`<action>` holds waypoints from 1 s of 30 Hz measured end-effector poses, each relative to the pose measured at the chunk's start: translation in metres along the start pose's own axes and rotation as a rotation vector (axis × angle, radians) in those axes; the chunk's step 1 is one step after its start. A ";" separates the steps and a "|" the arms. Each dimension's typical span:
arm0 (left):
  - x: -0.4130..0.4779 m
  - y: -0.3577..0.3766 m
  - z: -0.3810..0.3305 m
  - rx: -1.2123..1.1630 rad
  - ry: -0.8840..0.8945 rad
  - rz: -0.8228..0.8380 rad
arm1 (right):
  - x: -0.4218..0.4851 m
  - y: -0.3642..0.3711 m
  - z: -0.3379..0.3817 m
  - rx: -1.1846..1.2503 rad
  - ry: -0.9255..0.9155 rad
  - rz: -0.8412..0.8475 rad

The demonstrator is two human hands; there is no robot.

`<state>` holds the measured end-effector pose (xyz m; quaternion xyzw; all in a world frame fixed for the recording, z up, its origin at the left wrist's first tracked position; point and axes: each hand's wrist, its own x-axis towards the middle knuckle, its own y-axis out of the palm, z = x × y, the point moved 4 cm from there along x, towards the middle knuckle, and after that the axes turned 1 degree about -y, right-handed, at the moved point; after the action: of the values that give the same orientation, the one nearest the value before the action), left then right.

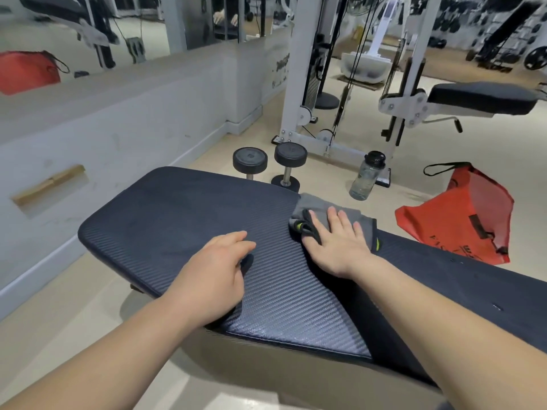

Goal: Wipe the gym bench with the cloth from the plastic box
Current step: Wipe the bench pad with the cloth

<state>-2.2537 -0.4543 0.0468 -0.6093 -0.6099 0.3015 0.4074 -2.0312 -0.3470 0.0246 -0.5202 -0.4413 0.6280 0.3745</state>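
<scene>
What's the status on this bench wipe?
Right hand flat on grey cloth, pressing it on the bench pad. Left hand open, bracing the pad. Nothing else on the pad.

Counts, taken outward from the palm pressing the cloth. Hands: 2, right hand (340, 244) flat on top, left hand (216, 273) beside it. Cloth (318, 210): 1. Bench (177, 220) under both: 1. Beyond the fingertips: dumbbells 2 (250, 161) (290, 155), water bottle (367, 176) 1. Right of the palm: red bag (455, 214) 1.
</scene>
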 end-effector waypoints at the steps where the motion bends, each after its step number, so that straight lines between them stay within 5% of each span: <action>1: 0.001 0.000 0.001 0.000 0.000 -0.001 | -0.005 0.003 0.006 -0.006 -0.025 0.029; 9: 0.013 0.001 -0.004 -0.048 0.002 -0.077 | -0.089 0.028 0.078 -0.161 -0.568 0.241; 15: 0.008 -0.008 -0.023 -0.067 0.077 -0.095 | -0.013 0.002 0.019 -0.026 -0.189 0.062; 18: 0.005 -0.009 -0.023 -0.081 0.115 0.017 | -0.019 0.009 0.026 -0.021 -0.214 0.070; 24: 0.003 0.012 -0.024 -0.018 0.213 0.381 | -0.077 0.012 0.045 0.090 -0.681 0.198; 27: 0.009 0.023 -0.037 0.000 0.280 0.388 | -0.086 -0.020 0.006 0.468 -0.458 0.140; 30: 0.019 0.041 -0.043 0.116 0.294 0.392 | -0.102 -0.044 -0.035 0.554 -0.222 -0.162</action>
<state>-2.1950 -0.4379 0.0344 -0.7289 -0.3960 0.3174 0.4596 -1.9784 -0.4214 0.0962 -0.2899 -0.3315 0.7454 0.5005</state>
